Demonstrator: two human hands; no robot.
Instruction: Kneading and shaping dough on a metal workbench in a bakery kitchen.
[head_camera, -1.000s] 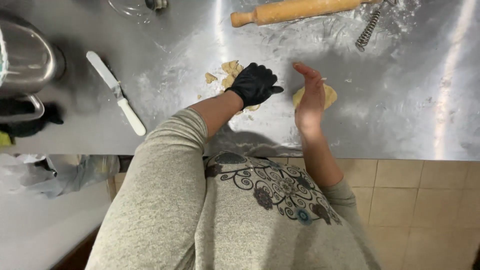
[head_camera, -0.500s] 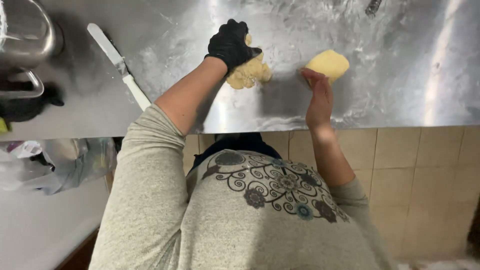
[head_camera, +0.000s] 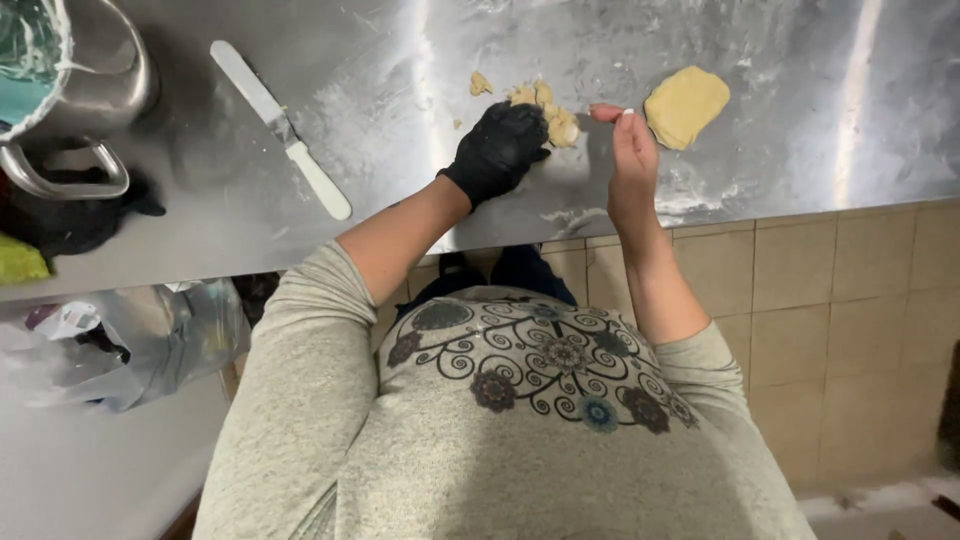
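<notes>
Two hands work at the near edge of a floured stainless-steel counter (head_camera: 800, 150), above a tiled front. Left hand (head_camera: 497, 150), in a black glove, lies palm down with fingers curled over a crumbly clump of dough scraps (head_camera: 555, 120); whether it truly grips them is hidden under the glove. Right hand (head_camera: 632, 150), bare, stands edge-on just beside the scraps, fingers straight and open, holding nothing. Beyond it lies a flattened dough piece (head_camera: 686, 104), apart from both hands. Farther left: a white-handled spatula (head_camera: 283, 128). Far left corner: a metal mixing bowl (head_camera: 90, 70).
</notes>
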